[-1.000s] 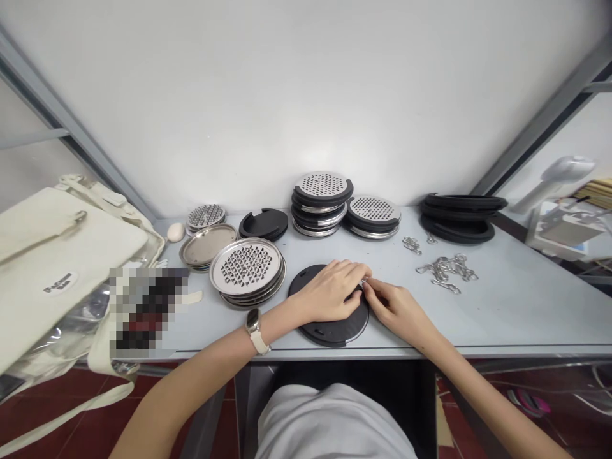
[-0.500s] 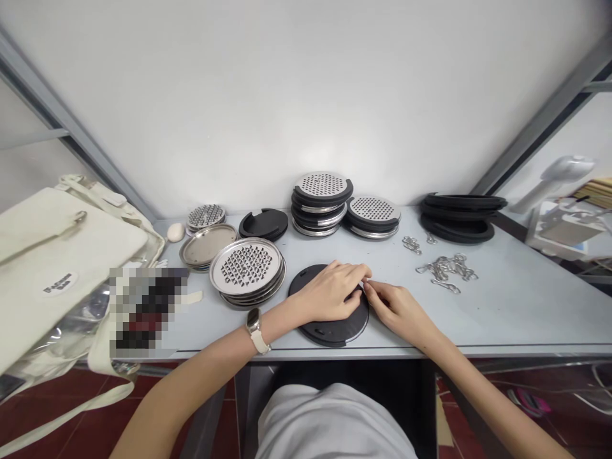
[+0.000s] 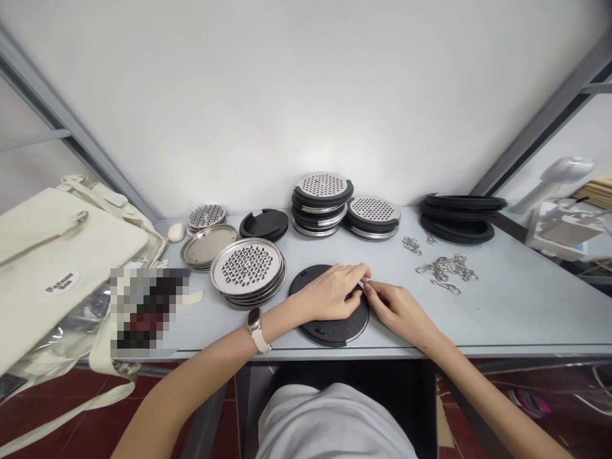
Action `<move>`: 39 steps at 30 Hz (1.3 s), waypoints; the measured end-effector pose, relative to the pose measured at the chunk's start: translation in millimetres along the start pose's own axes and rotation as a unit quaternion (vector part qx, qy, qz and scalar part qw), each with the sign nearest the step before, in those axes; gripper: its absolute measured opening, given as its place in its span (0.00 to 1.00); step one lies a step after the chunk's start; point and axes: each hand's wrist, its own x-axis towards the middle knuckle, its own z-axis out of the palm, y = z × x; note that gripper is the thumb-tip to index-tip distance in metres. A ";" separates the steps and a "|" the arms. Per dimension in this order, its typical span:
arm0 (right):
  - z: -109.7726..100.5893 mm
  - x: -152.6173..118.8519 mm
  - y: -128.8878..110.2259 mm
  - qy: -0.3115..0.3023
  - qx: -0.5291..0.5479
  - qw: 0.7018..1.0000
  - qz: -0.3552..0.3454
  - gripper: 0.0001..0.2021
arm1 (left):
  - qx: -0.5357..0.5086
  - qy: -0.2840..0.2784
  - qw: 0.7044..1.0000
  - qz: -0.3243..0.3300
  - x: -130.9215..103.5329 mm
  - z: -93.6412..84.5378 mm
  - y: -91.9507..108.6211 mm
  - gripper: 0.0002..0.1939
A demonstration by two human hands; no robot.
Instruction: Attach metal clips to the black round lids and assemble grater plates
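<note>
Near the table's front edge a black round holder [image 3: 313,331] lies flat, with a small slot near its lower left. Across its top rests my left hand [image 3: 337,293], fingers bent over the far right part and closed on the holder. My right hand [image 3: 389,309] is beside the right rim, thumb and fingers pinched together and touching the left fingertips. Whatever sits in that pinch is too small and hidden to name. Left of the holder stands a stack of round metal grater plates [image 3: 251,264]. Small metal hooks [image 3: 449,268] lie in a loose heap on the right.
At the back are stacks of graters in black holders [image 3: 321,186], [image 3: 375,210], another black holder [image 3: 264,223] and black rings [image 3: 459,226]. Plain metal discs [image 3: 209,245] and a small grater stack [image 3: 206,215] stand left. A cream bag [image 3: 62,255] covers the table's left end.
</note>
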 end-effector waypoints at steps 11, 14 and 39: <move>-0.7 0.0 -1.2 -0.004 -0.006 1.000 0.000 0.18 | -0.017 0.002 1.000 0.002 -0.5 0.3 -0.5 0.15; -0.5 0.2 -1.1 0.000 -0.009 1.000 -0.001 0.18 | -0.019 0.001 1.000 0.001 -0.5 0.0 -0.3 0.15; 0.1 1.3 0.2 -0.003 -0.013 1.000 0.008 0.18 | -0.042 0.006 0.999 -0.007 0.1 2.8 -2.6 0.14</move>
